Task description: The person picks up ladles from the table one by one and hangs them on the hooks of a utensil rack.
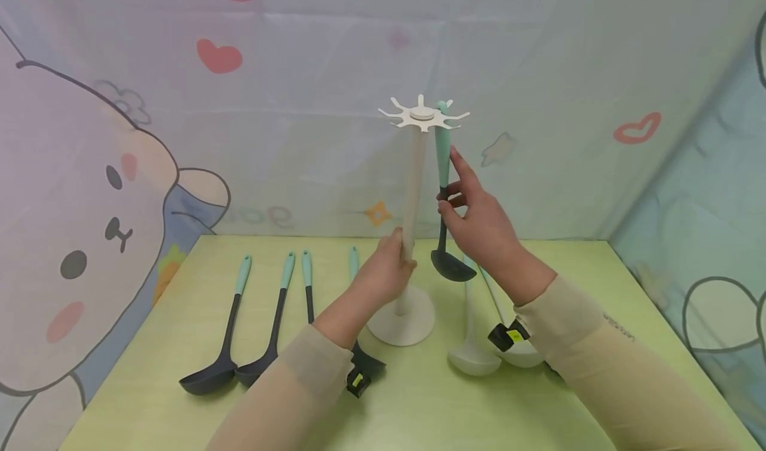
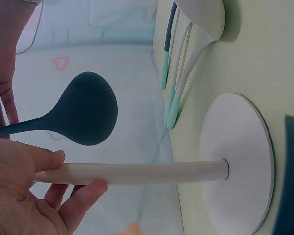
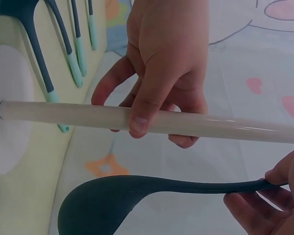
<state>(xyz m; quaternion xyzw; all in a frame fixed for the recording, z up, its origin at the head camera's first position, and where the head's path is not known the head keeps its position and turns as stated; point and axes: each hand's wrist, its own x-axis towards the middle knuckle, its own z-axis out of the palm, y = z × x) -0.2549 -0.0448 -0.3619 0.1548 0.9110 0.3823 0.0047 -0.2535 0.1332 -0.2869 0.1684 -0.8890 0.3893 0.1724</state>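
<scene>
Head view: my left hand point(image 1: 382, 269) grips the white stand point(image 1: 414, 185). To its right, my right hand point(image 1: 483, 226) pinches a dark ladle point(image 1: 443, 168).

So the whole back is a pale, slightly creased cartoon backdrop point(image 1: 335, 65). Big white bear point(image 1: 90, 205) on the left of the frame, solid red hearts point(image 1: 219, 56) upper left, little orange star point(image 1: 371, 213) around the middle. Bluish side panel point(image 1: 712, 191) on the right. Counter's point(image 1: 143, 384) yellow-green, light's pretty soft.
</scene>
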